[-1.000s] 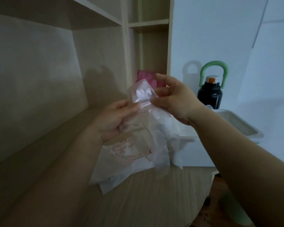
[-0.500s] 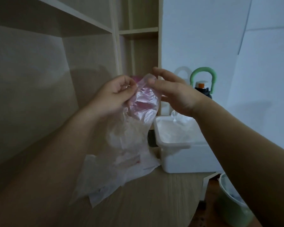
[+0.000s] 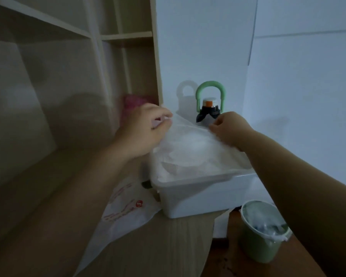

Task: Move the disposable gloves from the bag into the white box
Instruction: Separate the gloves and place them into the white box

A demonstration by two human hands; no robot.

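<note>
Head view: both hands hold a disposable glove (image 3: 190, 140) spread over the white box (image 3: 188, 179).

Left hand (image 3: 148, 128) pinches the film's edge above the box's far-left corner. Right hand (image 3: 230, 130) pinches the opposite edge above its far-right side. The sheet hangs open across the opening, evidently so that it lays in flat rather than bunched. Bag (image 3: 124, 214) lies slack at the box's near-left; its contents cannot be determined. Bottle (image 3: 210, 108) stands behind the box.
</note>
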